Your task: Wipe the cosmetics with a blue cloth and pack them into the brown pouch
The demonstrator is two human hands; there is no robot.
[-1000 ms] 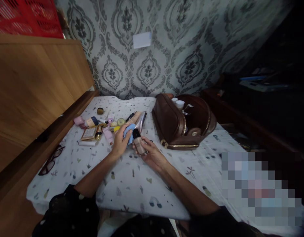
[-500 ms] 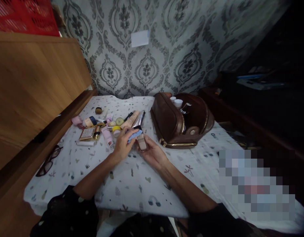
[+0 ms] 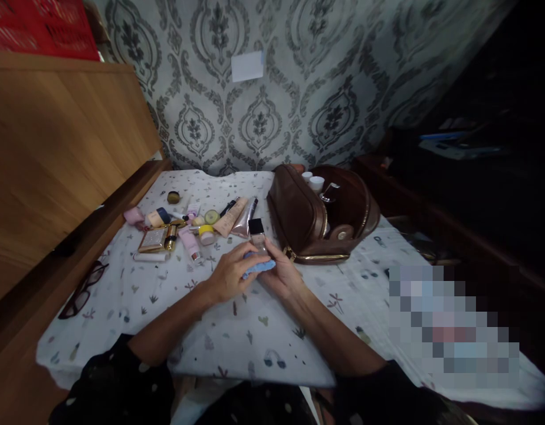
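My right hand [image 3: 282, 273] grips a small foundation bottle [image 3: 258, 238] with a black cap, held upright above the patterned cloth. Pressed against the bottle's lower part is a blue cloth [image 3: 259, 267], pinched in the fingers of my left hand [image 3: 232, 273]. Most of the bottle's base is hidden by the cloth and my fingers. Just beyond my hands lie a silvery tube [image 3: 246, 219] and a beige tube [image 3: 230, 216]. A yellow-banded jar [image 3: 206, 234] and a pink tube [image 3: 190, 244] are to the left of them.
An unzipped brown leather bag [image 3: 296, 203] with white-lidded jars [image 3: 317, 183] inside stands at the right. Leftward are a glittery compact [image 3: 153, 239], several other cosmetics and eyeglasses [image 3: 83, 290]. A wooden cabinet [image 3: 69, 130] borders the left side; a patterned wall rises behind.
The blue cloth in my left hand has moved from the cap down to the bottle's lower part. The black cap now shows fully. My view has shifted slightly.
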